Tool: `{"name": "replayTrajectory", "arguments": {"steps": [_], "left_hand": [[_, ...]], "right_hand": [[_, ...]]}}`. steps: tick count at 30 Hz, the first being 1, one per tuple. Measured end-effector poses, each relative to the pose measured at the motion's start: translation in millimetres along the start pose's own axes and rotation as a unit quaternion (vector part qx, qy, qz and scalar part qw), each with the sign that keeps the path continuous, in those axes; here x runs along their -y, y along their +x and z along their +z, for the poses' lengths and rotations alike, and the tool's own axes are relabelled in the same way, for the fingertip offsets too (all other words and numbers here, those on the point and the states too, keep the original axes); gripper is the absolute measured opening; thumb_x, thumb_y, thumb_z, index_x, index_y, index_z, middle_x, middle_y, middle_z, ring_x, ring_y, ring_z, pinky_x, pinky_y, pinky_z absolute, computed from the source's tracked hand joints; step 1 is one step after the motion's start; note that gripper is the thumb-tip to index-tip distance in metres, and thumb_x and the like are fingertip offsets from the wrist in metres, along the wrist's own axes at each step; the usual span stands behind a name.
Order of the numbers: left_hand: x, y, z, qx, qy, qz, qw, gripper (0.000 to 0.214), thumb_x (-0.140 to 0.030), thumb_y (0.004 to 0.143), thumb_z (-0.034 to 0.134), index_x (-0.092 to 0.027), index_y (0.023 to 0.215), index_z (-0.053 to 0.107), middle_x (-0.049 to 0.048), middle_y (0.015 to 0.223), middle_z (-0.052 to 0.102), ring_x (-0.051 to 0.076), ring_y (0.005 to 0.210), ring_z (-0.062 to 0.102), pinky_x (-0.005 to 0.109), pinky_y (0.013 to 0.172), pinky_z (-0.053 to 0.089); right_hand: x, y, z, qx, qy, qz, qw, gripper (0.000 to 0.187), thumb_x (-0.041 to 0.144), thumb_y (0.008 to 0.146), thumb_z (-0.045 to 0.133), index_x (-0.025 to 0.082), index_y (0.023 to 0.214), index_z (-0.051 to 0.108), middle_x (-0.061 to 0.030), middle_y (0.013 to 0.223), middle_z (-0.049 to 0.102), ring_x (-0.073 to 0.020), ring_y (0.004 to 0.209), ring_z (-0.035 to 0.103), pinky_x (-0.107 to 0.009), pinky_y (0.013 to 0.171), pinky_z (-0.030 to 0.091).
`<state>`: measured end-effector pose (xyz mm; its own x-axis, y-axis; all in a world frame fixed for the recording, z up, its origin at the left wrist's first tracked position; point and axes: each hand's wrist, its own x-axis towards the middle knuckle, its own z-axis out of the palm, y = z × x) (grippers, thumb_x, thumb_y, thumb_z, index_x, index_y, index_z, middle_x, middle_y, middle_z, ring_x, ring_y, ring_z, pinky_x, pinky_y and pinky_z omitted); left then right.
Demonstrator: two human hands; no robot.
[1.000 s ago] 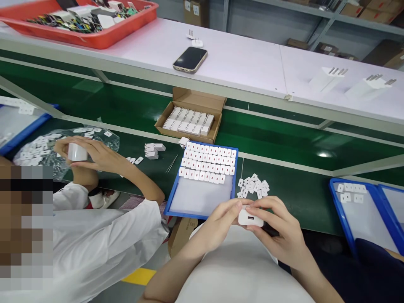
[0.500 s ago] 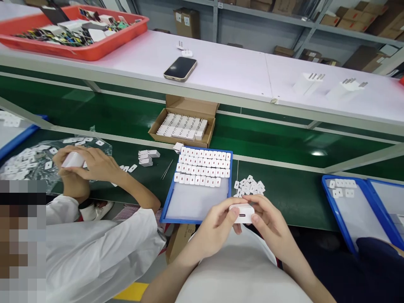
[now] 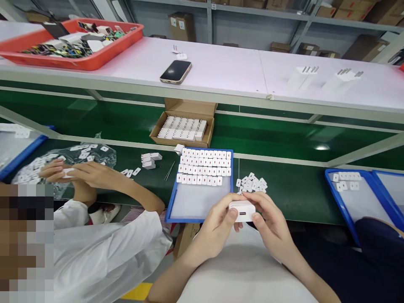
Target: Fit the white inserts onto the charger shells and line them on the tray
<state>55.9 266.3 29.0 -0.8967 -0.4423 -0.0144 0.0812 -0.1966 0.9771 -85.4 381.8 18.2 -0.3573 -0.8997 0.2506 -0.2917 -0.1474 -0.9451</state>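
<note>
Between my two hands is a white charger (image 3: 241,210), its dark port slot facing me. My left hand (image 3: 221,221) grips its left end, thumb on the front face. My right hand (image 3: 267,216) closes on the right end, its thumb at the front corner. Just beyond my hands lies a blue-rimmed tray (image 3: 172,206) with several rows of white end caps (image 3: 204,161), each with a dark slot. To the tray's right, a loose heap of white end caps (image 3: 252,182) rests on the green bench.
A co-worker's hands (image 3: 82,172) hold a white part at left, over a plastic bag of caps. Behind the tray sits an open carton (image 3: 183,126) of white chargers. Tweezers (image 3: 169,171) lie left of the tray. The shelf above bears a phone (image 3: 176,72) and red bin (image 3: 94,63).
My hands keep the charger in nearly the same pose. The view has shifted slightly. At left, the co-worker's hands have turned the white part and moved a little.
</note>
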Motion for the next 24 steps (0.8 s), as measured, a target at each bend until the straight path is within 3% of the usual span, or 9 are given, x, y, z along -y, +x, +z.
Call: {"name": "replayTrajectory", "arguments": {"steps": [3, 6, 8, 15, 24], "left_hand": [[-1, -3, 0.9, 0.000, -0.001, 0.014, 1.000, 0.049, -0.058, 0.099, 0.037, -0.021, 0.126, 0.055, 0.0025, 0.091, 0.059, 0.012, 0.076, 0.056, 0.026, 0.073, 0.047], [-5, -5, 1.4, -0.001, 0.019, 0.026, 0.999, 0.048, -0.055, 0.101, 0.035, -0.020, 0.126, 0.056, 0.0033, 0.094, 0.062, 0.012, 0.077, 0.057, 0.025, 0.074, 0.048], [-8, -7, 1.4, -0.004, 0.020, 0.035, 0.999, 0.050, -0.056, 0.101, 0.033, -0.020, 0.126, 0.057, 0.0039, 0.098, 0.063, 0.011, 0.077, 0.057, 0.026, 0.075, 0.049], [-12, -10, 0.4, -0.033, 0.042, 0.046, 0.997, 0.037, -0.042, 0.105, 0.035, -0.023, 0.125, 0.059, 0.0037, 0.115, 0.063, 0.008, 0.076, 0.059, 0.023, 0.077, 0.051], [-7, -1, 3.5, -0.041, 0.067, 0.039, 0.996, 0.037, -0.040, 0.105, 0.033, -0.020, 0.119, 0.061, 0.0034, 0.105, 0.066, 0.008, 0.071, 0.058, 0.024, 0.070, 0.051]], "right_hand": [[7, 0, -3, -0.012, -0.116, -0.116, 0.986, 0.040, 0.024, 0.098, 0.056, 0.026, 0.138, 0.056, -0.0115, 0.131, 0.048, -0.0243, 0.122, 0.052, -0.039, 0.099, 0.050], [15, 5, -3, -0.022, -0.153, -0.222, 0.963, 0.047, 0.011, 0.093, 0.062, 0.024, 0.138, 0.056, -0.0111, 0.121, 0.058, -0.0226, 0.112, 0.058, -0.036, 0.092, 0.054], [18, 9, -2, -0.031, -0.167, -0.258, 0.951, 0.049, 0.007, 0.092, 0.062, 0.022, 0.139, 0.056, -0.0112, 0.113, 0.062, -0.0225, 0.105, 0.061, -0.036, 0.084, 0.056], [18, 11, -1, -0.018, -0.189, -0.272, 0.943, 0.053, 0.003, 0.090, 0.062, 0.020, 0.139, 0.057, -0.0141, 0.115, 0.062, -0.0237, 0.102, 0.061, -0.038, 0.079, 0.056], [15, 14, -3, -0.013, -0.193, -0.269, 0.943, 0.055, 0.000, 0.090, 0.059, 0.021, 0.141, 0.054, -0.0136, 0.115, 0.061, -0.0209, 0.097, 0.058, -0.036, 0.075, 0.054]]}}
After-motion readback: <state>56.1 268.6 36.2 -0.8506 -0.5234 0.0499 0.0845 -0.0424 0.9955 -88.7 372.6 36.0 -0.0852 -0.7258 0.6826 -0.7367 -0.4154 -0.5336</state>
